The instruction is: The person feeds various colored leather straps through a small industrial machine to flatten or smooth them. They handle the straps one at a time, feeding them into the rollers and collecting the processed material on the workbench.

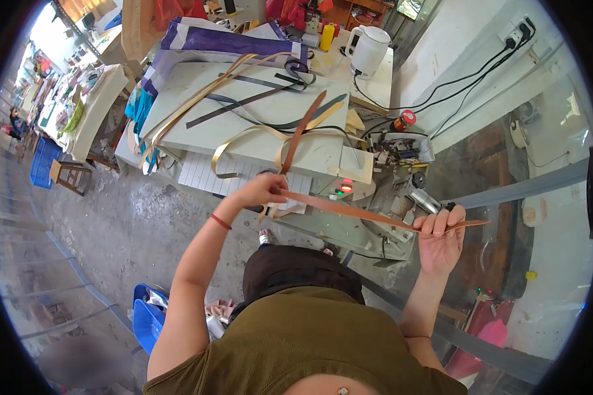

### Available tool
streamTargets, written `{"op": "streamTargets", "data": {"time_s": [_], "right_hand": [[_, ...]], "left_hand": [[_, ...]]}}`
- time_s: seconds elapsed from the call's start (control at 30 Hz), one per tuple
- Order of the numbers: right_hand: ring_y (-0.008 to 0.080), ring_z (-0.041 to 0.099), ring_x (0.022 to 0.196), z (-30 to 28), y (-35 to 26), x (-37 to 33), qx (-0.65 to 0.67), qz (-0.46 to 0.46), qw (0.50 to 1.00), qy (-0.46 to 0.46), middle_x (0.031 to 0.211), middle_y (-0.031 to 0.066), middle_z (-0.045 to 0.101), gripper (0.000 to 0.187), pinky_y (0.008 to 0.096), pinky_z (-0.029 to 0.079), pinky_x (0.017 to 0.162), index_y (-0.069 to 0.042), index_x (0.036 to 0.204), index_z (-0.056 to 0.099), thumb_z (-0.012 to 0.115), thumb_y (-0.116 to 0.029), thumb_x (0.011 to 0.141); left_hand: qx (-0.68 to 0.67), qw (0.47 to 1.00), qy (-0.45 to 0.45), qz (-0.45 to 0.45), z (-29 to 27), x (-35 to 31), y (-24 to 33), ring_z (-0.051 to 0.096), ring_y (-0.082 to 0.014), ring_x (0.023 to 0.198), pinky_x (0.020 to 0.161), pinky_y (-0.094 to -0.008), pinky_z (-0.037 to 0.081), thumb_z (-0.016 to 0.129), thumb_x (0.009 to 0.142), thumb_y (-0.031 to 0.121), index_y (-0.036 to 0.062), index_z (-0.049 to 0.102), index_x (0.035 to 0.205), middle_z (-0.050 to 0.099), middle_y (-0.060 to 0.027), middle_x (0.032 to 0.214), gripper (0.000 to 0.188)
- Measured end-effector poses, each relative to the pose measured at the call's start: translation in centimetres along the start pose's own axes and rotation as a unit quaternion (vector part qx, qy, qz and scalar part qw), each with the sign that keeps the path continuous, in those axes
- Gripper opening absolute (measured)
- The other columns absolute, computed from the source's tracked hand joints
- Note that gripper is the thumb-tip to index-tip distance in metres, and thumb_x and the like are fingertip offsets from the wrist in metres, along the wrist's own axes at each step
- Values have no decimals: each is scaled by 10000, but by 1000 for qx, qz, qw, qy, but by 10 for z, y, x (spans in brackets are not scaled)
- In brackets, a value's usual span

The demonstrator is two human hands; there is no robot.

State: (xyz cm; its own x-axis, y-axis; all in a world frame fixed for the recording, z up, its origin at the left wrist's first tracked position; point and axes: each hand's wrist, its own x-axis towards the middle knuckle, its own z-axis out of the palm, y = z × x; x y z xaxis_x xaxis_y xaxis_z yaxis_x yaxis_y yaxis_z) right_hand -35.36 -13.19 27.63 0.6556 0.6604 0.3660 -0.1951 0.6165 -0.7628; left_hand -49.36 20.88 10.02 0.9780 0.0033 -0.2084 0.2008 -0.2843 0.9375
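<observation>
A long brown strip (349, 209), which looks like leather, is stretched between my two hands in front of the worktable. The fingers of my left hand (258, 191) pinch it near one end. My right hand (441, 240) is curled around it farther right, and a short tip pokes out past the fingers. Another brown length (303, 131) lies slanting on the white tabletop just beyond my left hand; whether it joins the held strip cannot be made out.
Black, tan and gold strips (211, 89) lie across the white table (178, 112). A white kettle (369, 49) stands at the back right, its cord running to a wall socket (517, 33). A red lit display (344, 187) glows near the table front. Blue bins (148, 319) sit on the floor.
</observation>
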Motion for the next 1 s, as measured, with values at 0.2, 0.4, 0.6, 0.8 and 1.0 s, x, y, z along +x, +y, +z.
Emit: {"op": "streamTargets", "data": {"time_s": [0.2,0.4,0.6,0.8,1.0], "right_hand": [[284,635,802,0,-11,-17,-78,4,994,71,836,141,609,140,452,511,756,-42,970,447,521,-153,928],[269,638,620,-15,-57,-70,-133,121,980,85,751,173,609,69,347,528,524,-31,938,436,466,-90,921],[219,593,510,-50,-68,-144,-262,402,849,222,731,158,614,68,277,461,431,-33,903,441,454,-99,910],[232,541,913,-37,-57,-164,-285,387,838,257,1058,117,556,404,374,410,788,-82,1258,407,528,-276,925],[259,609,913,-79,-57,-166,-170,252,913,272,994,139,638,216,396,497,839,-2,1077,601,557,-102,891]], "left_hand": [[232,932,269,72,-12,36,64,579,-179,759,686,-326,445,707,774,250,65,555,896,578,-43,794,269],[461,789,396,95,-23,100,37,567,-300,811,699,-409,456,600,821,210,70,490,852,522,-100,849,180],[469,791,386,74,-37,106,28,572,-323,756,649,-433,473,592,815,200,66,503,860,543,-124,833,168],[486,759,419,113,-26,98,45,555,-261,789,680,-381,433,648,729,224,99,521,838,522,-87,845,209],[501,723,451,155,-3,70,88,525,-240,833,720,-364,400,676,738,289,95,506,863,494,-74,885,287]]}}
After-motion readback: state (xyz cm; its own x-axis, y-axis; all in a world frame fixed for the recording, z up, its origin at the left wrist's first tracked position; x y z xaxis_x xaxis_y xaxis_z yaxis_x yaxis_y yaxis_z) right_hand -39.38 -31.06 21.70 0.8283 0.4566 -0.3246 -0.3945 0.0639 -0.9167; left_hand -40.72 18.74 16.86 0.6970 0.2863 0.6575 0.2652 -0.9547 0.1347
